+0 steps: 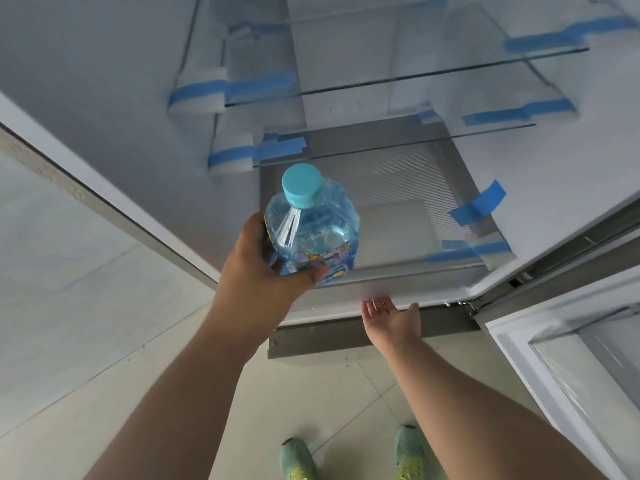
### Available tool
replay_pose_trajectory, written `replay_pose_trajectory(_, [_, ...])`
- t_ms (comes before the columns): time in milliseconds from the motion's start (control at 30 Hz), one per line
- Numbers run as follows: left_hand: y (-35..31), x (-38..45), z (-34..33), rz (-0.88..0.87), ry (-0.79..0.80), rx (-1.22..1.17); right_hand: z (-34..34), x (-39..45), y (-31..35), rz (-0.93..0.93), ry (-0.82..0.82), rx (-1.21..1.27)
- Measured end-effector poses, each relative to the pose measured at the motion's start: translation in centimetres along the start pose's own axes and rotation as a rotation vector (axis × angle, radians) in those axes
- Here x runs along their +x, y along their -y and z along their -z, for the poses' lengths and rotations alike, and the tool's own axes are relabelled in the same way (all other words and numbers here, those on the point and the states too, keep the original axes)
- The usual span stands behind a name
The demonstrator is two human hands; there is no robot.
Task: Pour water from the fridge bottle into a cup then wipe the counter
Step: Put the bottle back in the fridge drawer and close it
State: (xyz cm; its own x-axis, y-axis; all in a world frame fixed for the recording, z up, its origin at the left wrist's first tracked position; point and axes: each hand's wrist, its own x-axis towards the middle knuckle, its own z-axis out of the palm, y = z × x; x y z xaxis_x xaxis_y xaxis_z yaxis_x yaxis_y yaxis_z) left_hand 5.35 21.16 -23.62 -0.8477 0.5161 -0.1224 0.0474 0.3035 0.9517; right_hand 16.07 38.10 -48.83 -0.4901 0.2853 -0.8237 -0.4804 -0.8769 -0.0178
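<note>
The left hand (256, 268) wraps round a clear blue plastic water bottle (313, 230) with a teal cap (300, 185). It stands upright, cap up, above the open white fridge's (381, 296) front edge. The right hand (393, 318) is flat, holding nothing.

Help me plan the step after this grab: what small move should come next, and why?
Probably draw the bottle clear of the fridge. The left hand already grips it, cap still on, at the front of the fridge, while the right hand hangs open below, free for the door.
</note>
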Motion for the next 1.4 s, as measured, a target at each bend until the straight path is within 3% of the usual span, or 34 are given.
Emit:
replay_pose_trajectory(700, [-0.9, -0.4, -1.5, 0.013, 0.059, 0.005, 8.7, -7.2, -0.1, -0.013, -0.137, -0.090])
replay_pose_trajectory(767, [-1.0, -0.5, -1.6, 0.006, 0.060, -0.005, 8.5, -8.5, 0.2, -0.025, -0.177, -0.304])
replay_pose_trajectory(867, [-1.2, -0.8, -1.5, 0.004, 0.068, -0.015, 7.9, -11.7, 1.2, -0.004, -0.234, -0.929])
replay_pose_trajectory(967, [-1.4, -0.9, -1.4, 0.005, 0.082, -0.023, 6.1, -15.2, 2.7, 0.160, -0.070, -1.262])
replay_pose_trajectory(1133, [-1.8, -1.1, -1.6, -0.002, 0.132, -0.030, -1.5, -19.5, 3.9, 0.520, 0.378, -1.298])
replay_pose_trajectory(1267, [-2.1, -1.1, -1.9, 0.004, 0.207, -0.081, -7.0, -19.9, 4.5, 0.508, 0.588, -1.470])
replay_pose_trajectory(1400, [-2.3, -1.4, -2.2, -0.006, 0.272, -0.182, -9.8, -19.2, 5.1, 0.501, 0.717, -1.472])
